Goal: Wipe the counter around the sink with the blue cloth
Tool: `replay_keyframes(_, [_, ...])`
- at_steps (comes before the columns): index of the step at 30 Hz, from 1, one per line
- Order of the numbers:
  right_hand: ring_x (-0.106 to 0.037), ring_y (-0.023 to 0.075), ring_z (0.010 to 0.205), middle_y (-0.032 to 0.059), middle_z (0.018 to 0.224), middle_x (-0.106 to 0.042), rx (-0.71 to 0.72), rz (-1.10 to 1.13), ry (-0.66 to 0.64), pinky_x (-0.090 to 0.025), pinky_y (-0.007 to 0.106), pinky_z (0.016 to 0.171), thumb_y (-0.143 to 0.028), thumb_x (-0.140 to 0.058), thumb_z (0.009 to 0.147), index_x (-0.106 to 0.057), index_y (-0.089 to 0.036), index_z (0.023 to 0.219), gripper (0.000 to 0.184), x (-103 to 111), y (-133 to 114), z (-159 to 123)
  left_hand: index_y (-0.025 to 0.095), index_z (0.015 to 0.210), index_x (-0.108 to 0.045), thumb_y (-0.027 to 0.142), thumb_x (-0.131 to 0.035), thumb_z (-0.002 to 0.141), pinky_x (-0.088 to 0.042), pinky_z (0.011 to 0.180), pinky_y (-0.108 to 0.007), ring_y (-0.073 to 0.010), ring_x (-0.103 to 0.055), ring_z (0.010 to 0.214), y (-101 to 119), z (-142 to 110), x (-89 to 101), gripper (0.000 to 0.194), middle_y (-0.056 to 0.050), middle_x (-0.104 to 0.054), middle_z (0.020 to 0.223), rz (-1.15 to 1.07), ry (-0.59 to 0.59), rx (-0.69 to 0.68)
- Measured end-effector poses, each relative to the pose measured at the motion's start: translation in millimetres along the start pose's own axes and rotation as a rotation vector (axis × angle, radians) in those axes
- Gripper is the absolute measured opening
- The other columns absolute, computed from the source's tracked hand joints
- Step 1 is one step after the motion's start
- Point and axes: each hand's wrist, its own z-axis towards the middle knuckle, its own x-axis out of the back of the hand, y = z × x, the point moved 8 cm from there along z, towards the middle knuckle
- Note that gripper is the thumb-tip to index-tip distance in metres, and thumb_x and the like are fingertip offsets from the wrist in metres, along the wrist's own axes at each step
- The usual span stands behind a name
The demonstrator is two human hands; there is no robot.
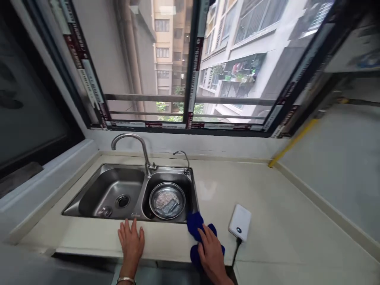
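Soft, rumpled blue cloth beneath the right hand's flattened grip, beside the smooth steel sink.

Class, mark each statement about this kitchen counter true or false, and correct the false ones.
1. The right hand is on the blue cloth. True.
2. The left hand is inside the sink. False: it is at the counter in front of the sink.
3. The round metal strainer sits in the right basin. True.
4. The white device lies left of the blue cloth. False: it lies to the right of it.
5. A black cable runs from the white device. True.
6. The pipe in the right corner is red. False: it is yellow.
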Motion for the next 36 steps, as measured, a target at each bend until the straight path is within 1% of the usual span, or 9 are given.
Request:
replay_keyframes(3, [-0.041, 0.0288, 0.140, 0.0110, 0.152, -0.045, 0.060, -0.095, -0.011, -0.042, 0.048, 0.110, -0.032, -0.047, 0.094, -0.045, -0.022, 0.144, 0.051, -5.8, 0.4, -10.7, 0.006, 0.129, -0.057, 0.035, -0.034, 0.097, -0.030, 0.116, -0.067, -0.0419, -0.027, 0.145, -27.2, -4.8, 15.4, 0.049, -0.027, -0.041, 0.146, 0.052, 0.046, 0.108])
replay_keyframes(7, [-0.036, 0.0328, 0.142, 0.0161, 0.152, -0.043, 0.073, -0.180, -0.018, -0.037, 0.052, 0.112, -0.034, -0.047, 0.092, -0.044, -0.017, 0.143, 0.053, -18.5, -16.1, 3.2, 0.009, 0.136, -0.050, 0.035, -0.035, 0.098, -0.035, 0.118, -0.058, -0.0350, -0.035, 0.143, -25.0, -9.3, 24.8, 0.048, -0.022, -0.046, 0.146, -0.022, 0.101, 0.119])
replay_keyframes(10, [-0.035, 0.0333, 0.143, 0.0174, 0.153, -0.043, 0.079, -0.184, -0.083, -0.035, 0.052, 0.113, -0.031, -0.046, 0.091, -0.046, -0.014, 0.142, 0.053, -43.1, -54.4, 22.6, 0.010, 0.140, -0.044, 0.032, -0.035, 0.099, -0.037, 0.117, -0.054, -0.0320, -0.035, 0.143, -18.1, -10.5, 29.4, 0.048, -0.020, -0.045, 0.147, -0.084, 0.143, 0.122])
replay_keyframes(18, [-0.032, 0.0324, 0.145, 0.0101, 0.152, -0.047, 0.197, 0.122, -0.337, -0.026, 0.053, 0.119, -0.033, -0.050, 0.090, -0.046, -0.017, 0.145, 0.057, -111.9, -199.9, 72.3, 0.013, 0.145, -0.038, 0.032, -0.034, 0.098, -0.033, 0.120, -0.055, -0.0294, -0.032, 0.146, -18.6, -12.7, 28.5, 0.050, -0.018, -0.043, 0.150, -0.138, 0.066, 0.142])
replay_keyframes(22, [-0.037, 0.0316, 0.141, 0.0088, 0.148, -0.050, 0.226, 0.223, -0.366, -0.029, 0.055, 0.118, -0.035, -0.051, 0.091, -0.049, -0.021, 0.141, 0.052, -118.2, -225.3, 73.8, 0.013, 0.144, -0.041, 0.032, -0.034, 0.098, -0.035, 0.119, -0.054, -0.0299, -0.033, 0.145, -17.9, -10.6, 31.6, 0.050, -0.018, -0.044, 0.149, -0.163, 0.072, 0.116])
replay_keyframes(24, [-0.041, 0.0303, 0.137, 0.0091, 0.140, -0.055, 0.255, 0.233, -0.354, -0.033, 0.055, 0.116, -0.033, -0.053, 0.087, -0.054, -0.022, 0.134, 0.048, -109.8, -217.0, 66.6, 0.013, 0.143, -0.041, 0.033, -0.035, 0.098, -0.034, 0.119, -0.054, -0.0301, -0.033, 0.145, -15.9, -8.4, 32.9, 0.050, -0.018, -0.045, 0.148, -0.153, 0.075, 0.109])
replay_keyframes(27, [-0.041, 0.0303, 0.137, 0.0106, 0.130, -0.058, 0.286, 0.196, -0.290, -0.037, 0.056, 0.115, -0.025, -0.055, 0.080, -0.055, -0.021, 0.128, 0.048, -82.0, -182.0, 46.8, 0.014, 0.142, -0.043, 0.033, -0.036, 0.099, -0.030, 0.121, -0.055, -0.0302, -0.034, 0.145, -11.5, -5.2, 33.0, 0.048, -0.018, -0.048, 0.146, -0.134, 0.074, 0.090])
replay_keyframes(33, [-0.045, 0.0296, 0.135, 0.0094, 0.131, -0.057, 0.089, -0.047, -0.100, -0.048, 0.052, 0.108, -0.017, -0.051, 0.083, -0.053, -0.025, 0.132, 0.050, -15.9, -62.1, 4.1, 0.015, 0.139, -0.048, 0.034, -0.035, 0.099, -0.028, 0.122, -0.054, -0.0291, -0.034, 0.145, -10.7, -3.8, 29.5, 0.046, -0.016, -0.051, 0.144, -0.138, 0.065, 0.068])
replay_keyframes(36, [-0.050, 0.0305, 0.131, 0.0105, 0.130, -0.057, -0.050, -0.137, 0.003, -0.050, 0.053, 0.105, -0.023, -0.049, 0.090, -0.054, -0.026, 0.129, 0.040, -0.8, -11.9, -1.8, 0.015, 0.138, -0.049, 0.035, -0.033, 0.099, -0.029, 0.121, -0.055, -0.0292, -0.036, 0.144, -13.0, -3.0, 28.0, 0.046, -0.016, -0.052, 0.143, -0.136, 0.057, 0.079])
